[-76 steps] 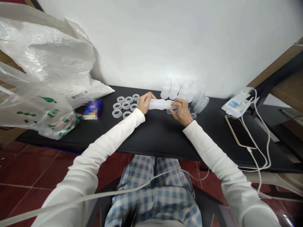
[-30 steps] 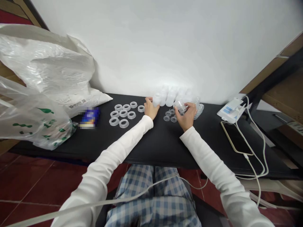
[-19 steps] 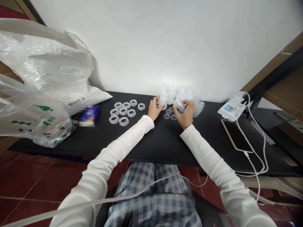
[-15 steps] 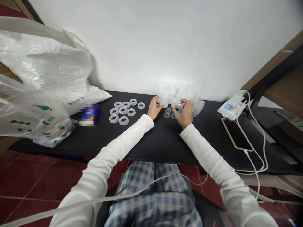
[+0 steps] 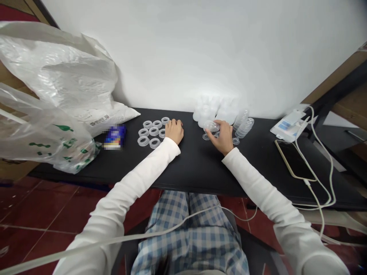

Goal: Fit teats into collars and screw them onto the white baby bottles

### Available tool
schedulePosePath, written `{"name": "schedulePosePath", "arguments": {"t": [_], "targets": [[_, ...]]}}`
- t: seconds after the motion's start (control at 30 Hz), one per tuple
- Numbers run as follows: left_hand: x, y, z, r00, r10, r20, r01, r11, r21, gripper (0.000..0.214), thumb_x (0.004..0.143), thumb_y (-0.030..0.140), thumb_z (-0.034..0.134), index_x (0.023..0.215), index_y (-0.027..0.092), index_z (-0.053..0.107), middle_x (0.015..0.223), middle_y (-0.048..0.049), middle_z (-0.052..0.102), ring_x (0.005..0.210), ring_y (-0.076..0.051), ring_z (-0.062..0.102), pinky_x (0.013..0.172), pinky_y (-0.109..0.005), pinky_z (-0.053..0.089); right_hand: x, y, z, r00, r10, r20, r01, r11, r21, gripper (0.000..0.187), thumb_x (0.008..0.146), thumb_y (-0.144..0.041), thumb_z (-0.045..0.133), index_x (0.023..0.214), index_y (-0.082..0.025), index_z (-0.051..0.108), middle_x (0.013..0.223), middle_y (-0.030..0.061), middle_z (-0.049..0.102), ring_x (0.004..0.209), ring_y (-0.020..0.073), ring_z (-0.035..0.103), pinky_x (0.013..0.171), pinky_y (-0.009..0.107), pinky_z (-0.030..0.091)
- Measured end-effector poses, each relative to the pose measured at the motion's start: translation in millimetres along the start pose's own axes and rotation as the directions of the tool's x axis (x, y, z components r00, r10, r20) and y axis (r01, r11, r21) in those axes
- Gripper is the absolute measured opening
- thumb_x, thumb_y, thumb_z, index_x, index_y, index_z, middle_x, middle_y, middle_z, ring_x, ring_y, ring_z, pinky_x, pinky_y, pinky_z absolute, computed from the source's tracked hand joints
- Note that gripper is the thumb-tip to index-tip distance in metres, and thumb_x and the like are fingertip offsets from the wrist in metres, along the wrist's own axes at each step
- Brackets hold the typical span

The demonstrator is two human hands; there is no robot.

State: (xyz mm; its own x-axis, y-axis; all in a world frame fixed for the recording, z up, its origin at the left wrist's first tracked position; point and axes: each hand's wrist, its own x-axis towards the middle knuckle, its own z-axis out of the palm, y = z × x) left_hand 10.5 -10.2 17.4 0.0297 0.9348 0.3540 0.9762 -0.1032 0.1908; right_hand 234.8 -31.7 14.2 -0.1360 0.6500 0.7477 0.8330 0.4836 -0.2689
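Note:
My right hand (image 5: 223,138) pinches a clear, dome-shaped plastic piece (image 5: 211,126) just over the table. Flat clear discs (image 5: 205,136) lie beneath it, partly covered by the hand. On the left, several translucent plastic rings (image 5: 154,131) sit in a loose group. My left hand (image 5: 174,131) is at the right edge of this group, fingers curled down over the spot where one ring stood. That ring is hidden under the hand, and the fingertips do not show. Behind my right hand, frosted white rounded pieces (image 5: 206,109) are gathered by the wall.
Stacked clear cups (image 5: 244,127) lie right of my right hand. Farther right are a phone (image 5: 295,159), a white cable (image 5: 327,194) and a white-blue packet (image 5: 288,124). Plastic bags (image 5: 74,76) and a blue packet (image 5: 115,136) occupy the left. The black table (image 5: 195,168) meets the wall.
My left hand has moved left, from the frosted white pieces to the ring group, and now covers its rightmost ring. My right hand still holds the clear dome, and the view has shifted slightly.

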Motion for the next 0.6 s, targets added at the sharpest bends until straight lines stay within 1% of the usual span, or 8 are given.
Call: {"name": "schedulePosePath", "arguments": {"t": [0.13, 0.2, 0.23, 0.3, 0.37, 0.4, 0.47, 0.6], "targets": [[3, 0, 0.3, 0.989, -0.112, -0.096, 0.110, 0.993, -0.033, 0.025, 0.094, 0.022, 0.044, 0.107, 0.010, 0.062, 0.117, -0.0248, 0.062, 0.117, -0.041, 0.054, 0.099, -0.053, 0.035, -2, -2, 4, 1.000, -0.025, -0.009, 0.025, 0.999, 0.029, 0.046, 0.093, -0.057, 0.055, 0.118, -0.017, 0.054, 0.107, 0.0138, 0.067, 0.095, 0.0287, 0.061, 0.086, 0.046, 0.045], [3, 3, 0.2, 0.982, -0.108, -0.155, 0.086, 0.986, -0.145, 0.023, 0.095, 0.025, 0.045, 0.102, 0.012, 0.062, 0.116, -0.0234, 0.062, 0.115, -0.039, 0.054, 0.101, -0.053, 0.034, -3, -3, 6, 0.999, -0.035, -0.029, 0.037, 0.998, 0.055, 0.047, 0.094, -0.056, 0.055, 0.119, -0.017, 0.053, 0.109, 0.0146, 0.067, 0.097, 0.0288, 0.062, 0.087, 0.047, 0.046], [2, 5, 0.1, 0.982, -0.067, -0.176, 0.023, 0.970, -0.242, 0.025, 0.097, 0.028, 0.043, 0.099, 0.013, 0.063, 0.113, -0.0211, 0.063, 0.112, -0.036, 0.056, 0.100, -0.051, 0.036, -3, -4, 7, 0.998, -0.038, -0.043, 0.041, 0.997, 0.073, 0.048, 0.094, -0.056, 0.054, 0.121, -0.017, 0.052, 0.111, 0.0152, 0.066, 0.097, 0.0288, 0.062, 0.087, 0.047, 0.047], [-3, 13, 0.0, 0.975, 0.074, -0.211, -0.171, 0.856, -0.488, 0.033, 0.102, 0.035, 0.037, 0.094, 0.016, 0.062, 0.103, -0.0153, 0.064, 0.102, -0.028, 0.059, 0.096, -0.044, 0.041, -3, -5, 8, 0.997, -0.033, -0.066, 0.040, 0.993, 0.108, 0.050, 0.094, -0.056, 0.054, 0.123, -0.016, 0.051, 0.113, 0.0161, 0.066, 0.098, 0.0285, 0.063, 0.087, 0.046, 0.048], [-10, 22, 0.6, 0.946, 0.214, -0.244, -0.325, 0.631, -0.705, 0.041, 0.104, 0.045, 0.032, 0.091, 0.019, 0.061, 0.094, -0.0102, 0.063, 0.091, -0.021, 0.060, 0.088, -0.036, 0.045, -3, -7, 8, 0.998, -0.001, -0.069, 0.011, 0.990, 0.139, 0.049, 0.093, -0.057, 0.055, 0.121, -0.016, 0.052, 0.112, 0.0156, 0.066, 0.095, 0.0273, 0.064, 0.086, 0.046, 0.049], [-14, 27, 1.2, 0.933, 0.257, -0.253, -0.355, 0.522, -0.775, 0.043, 0.103, 0.050, 0.033, 0.091, 0.019, 0.060, 0.092, -0.0084, 0.063, 0.087, -0.019, 0.060, 0.084, -0.033, 0.046, -3, -8, 7, 0.998, 0.027, -0.061, -0.017, 0.987, 0.157, 0.048, 0.093, -0.057, 0.055, 0.119, -0.017, 0.052, 0.111, 0.0145, 0.066, 0.091, 0.0260, 0.064, 0.084, 0.045, 0.049], [-21, 35, 3.1, 0.923, 0.298, -0.245, -0.350, 0.378, -0.857, 0.042, 0.099, 0.057, 0.042, 0.094, 0.020, 0.059, 0.091, -0.0057, 0.062, 0.082, -0.016, 0.059, 0.078, -0.030, 0.046, -3, -10, 5, 0.995, 0.096, -0.029, -0.088, 0.975, 0.204, 0.044, 0.093, -0.058, 0.055, 0.111, -0.019, 0.054, 0.103, 0.0106, 0.067, 0.078, 0.0219, 0.062, 0.080, 0.042, 0.049], [-24, 39, 7.6, 0.929, 0.329, -0.167, -0.266, 0.285, -0.921, 0.042, 0.087, 0.061, 0.062, 0.095, 0.020, 0.062, 0.089, -0.0033, 0.064, 0.080, -0.015, 0.058, 0.076, -0.029, 0.044, -1, -16, 3, 0.967, 0.249, 0.047, -0.249, 0.902, 0.353, 0.041, 0.090, -0.063, 0.055, 0.091, -0.022, 0.050, 0.077, -0.0003, 0.061, 0.061, 0.0152, 0.053, 0.066, 0.033, 0.045]]}}
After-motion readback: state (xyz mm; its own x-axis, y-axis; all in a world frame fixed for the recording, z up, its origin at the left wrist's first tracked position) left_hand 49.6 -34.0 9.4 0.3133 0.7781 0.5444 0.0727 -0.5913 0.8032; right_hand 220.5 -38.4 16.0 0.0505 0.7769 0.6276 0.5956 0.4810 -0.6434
